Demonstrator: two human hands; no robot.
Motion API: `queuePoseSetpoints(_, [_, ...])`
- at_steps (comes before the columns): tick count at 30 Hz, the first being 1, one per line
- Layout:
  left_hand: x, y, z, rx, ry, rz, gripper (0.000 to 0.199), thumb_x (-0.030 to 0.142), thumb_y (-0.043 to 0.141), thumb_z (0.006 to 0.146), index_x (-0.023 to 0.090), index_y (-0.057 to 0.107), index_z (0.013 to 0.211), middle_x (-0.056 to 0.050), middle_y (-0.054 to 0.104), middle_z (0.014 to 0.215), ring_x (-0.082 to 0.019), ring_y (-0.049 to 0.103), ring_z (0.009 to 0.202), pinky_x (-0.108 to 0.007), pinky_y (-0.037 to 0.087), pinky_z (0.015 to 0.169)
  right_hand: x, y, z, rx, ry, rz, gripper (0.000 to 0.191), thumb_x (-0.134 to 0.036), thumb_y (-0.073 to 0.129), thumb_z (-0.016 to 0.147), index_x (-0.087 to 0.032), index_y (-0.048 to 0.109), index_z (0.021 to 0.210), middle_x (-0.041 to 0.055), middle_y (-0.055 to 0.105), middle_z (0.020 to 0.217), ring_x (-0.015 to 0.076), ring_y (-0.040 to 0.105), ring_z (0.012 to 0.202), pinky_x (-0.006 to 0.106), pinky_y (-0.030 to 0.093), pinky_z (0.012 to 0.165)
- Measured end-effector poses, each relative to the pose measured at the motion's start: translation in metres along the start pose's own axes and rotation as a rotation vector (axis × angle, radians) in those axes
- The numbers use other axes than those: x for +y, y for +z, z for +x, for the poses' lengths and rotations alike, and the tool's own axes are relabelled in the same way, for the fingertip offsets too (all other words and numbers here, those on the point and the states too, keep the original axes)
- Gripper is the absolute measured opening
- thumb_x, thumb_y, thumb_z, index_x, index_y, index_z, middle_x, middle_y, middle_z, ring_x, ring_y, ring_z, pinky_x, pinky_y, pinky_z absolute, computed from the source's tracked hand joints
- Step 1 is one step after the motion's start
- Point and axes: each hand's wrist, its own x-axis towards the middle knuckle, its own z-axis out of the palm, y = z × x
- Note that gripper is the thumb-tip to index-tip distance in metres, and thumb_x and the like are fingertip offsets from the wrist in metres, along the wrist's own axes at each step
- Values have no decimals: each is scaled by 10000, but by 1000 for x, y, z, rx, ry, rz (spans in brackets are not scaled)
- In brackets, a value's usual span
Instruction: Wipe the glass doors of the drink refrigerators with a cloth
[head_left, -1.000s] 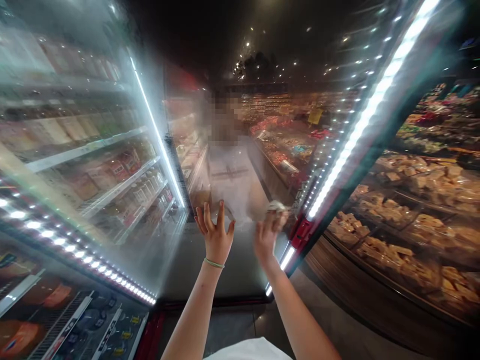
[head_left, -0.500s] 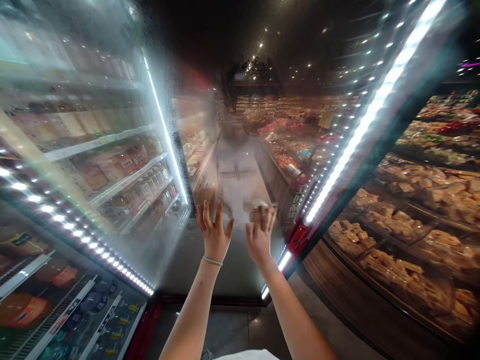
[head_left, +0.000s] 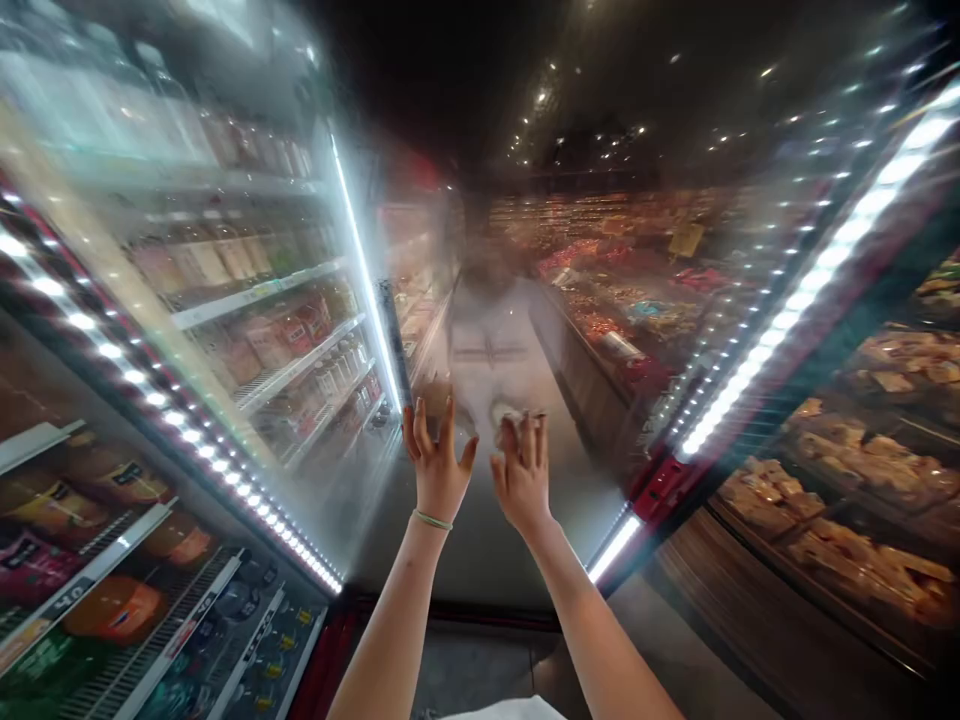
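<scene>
The view has swung so that the fogged glass cooler door (head_left: 480, 535) sits further right, with the hands about as far apart as before. On the door, the right hand (head_left: 523, 475) curls its fingers narrowly around a crumpled white cloth (head_left: 505, 411), bunched with no clear long axis. The left hand (head_left: 436, 465) spreads its fingers wide beside it.

A fogged glass door (head_left: 480, 545) stands directly before the left grip (head_left: 436, 465) and right grip (head_left: 523, 475), blocking any forward pass. A red-latched door frame (head_left: 660, 490) bounds the right, an LED-lit frame (head_left: 225, 460) the left; open air lies behind both grips.
</scene>
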Motion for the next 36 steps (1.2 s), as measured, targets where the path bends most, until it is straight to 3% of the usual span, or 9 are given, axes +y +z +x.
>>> queuePoseSetpoints(2, [-19, -8, 4, -4, 12, 6, 753, 396, 714, 911, 223, 409, 1577, -196, 230, 1677, -431, 146, 1581, -647, 268, 1245, -10, 4, 3, -26, -56, -6, 672, -352, 425, 1059, -321, 139, 1666, 111, 156, 1736, 372, 113, 1604, 629, 361, 1208])
queuePoseSetpoints(6, [-56, -25, 12, -1, 27, 18, 769, 405, 726, 904, 223, 404, 1579, -198, 219, 1673, -433, 127, 1583, -654, 259, 1246, -12, 11, 16, 287, 255, -23, 636, -283, 376, 1068, -309, 153, 1664, 140, 94, 1742, 393, 86, 1603, 760, 271, 1183])
queuePoseSetpoints(8, [-71, -31, 14, -15, 26, 16, 758, 403, 729, 902, 229, 417, 1571, -197, 233, 1665, -435, 128, 1582, -659, 257, 1244, -27, 23, 20, 343, 310, -49, 665, -304, 391, 1065, -274, 118, 1670, 165, 41, 1742, 419, 41, 1601, 802, 228, 1168])
queuePoseSetpoints(14, [-107, -46, 23, -26, -3, 10, 700, 419, 736, 893, 230, 492, 1522, -197, 293, 1641, -433, 157, 1577, -663, 242, 1245, -88, 55, 15, 44, -50, -75, 691, -335, 463, 1042, -290, 169, 1666, 118, 125, 1741, 394, 112, 1600, 649, 355, 1205])
queuePoseSetpoints(21, [-146, -60, 29, 19, -33, -33, 683, 417, 736, 892, 225, 510, 1507, -187, 292, 1637, -425, 168, 1573, -651, 234, 1251, -89, 53, 49, 368, 273, -84, 613, -312, 355, 1063, -230, 225, 1656, 163, 107, 1736, 398, 78, 1604, 749, 246, 1200])
queuePoseSetpoints(27, [-176, -70, 32, 27, -33, -13, 721, 430, 735, 892, 233, 474, 1534, -195, 278, 1636, -446, 172, 1566, -665, 245, 1240, -145, 90, 31, 42, -116, -97, 586, -319, 470, 1030, -319, 366, 1607, 72, 264, 1712, 353, 227, 1583, 575, 338, 1240])
queuePoseSetpoints(30, [-192, -75, 34, 19, -55, -8, 737, 453, 726, 895, 238, 456, 1546, -193, 261, 1639, -448, 156, 1568, -667, 244, 1243, -148, 86, 46, 97, -62, -98, 557, -307, 451, 1038, -326, 397, 1592, 63, 270, 1711, 347, 230, 1583, 573, 327, 1245])
queuePoseSetpoints(33, [-205, -80, 34, 18, -72, -15, 715, 462, 721, 898, 241, 476, 1532, -185, 273, 1627, -434, 152, 1572, -661, 239, 1250, -158, 84, 73, 238, 60, -89, 600, -307, 364, 1063, -267, 251, 1651, 102, 135, 1743, 370, 117, 1605, 636, 299, 1237])
queuePoseSetpoints(36, [-217, -85, 34, 20, -79, -11, 702, 454, 720, 899, 236, 487, 1524, -184, 277, 1623, -425, 148, 1574, -652, 238, 1254, -187, 97, 74, 179, -2, -97, 623, -311, 377, 1062, -256, 213, 1660, 106, 146, 1741, 361, 118, 1606, 616, 306, 1242])
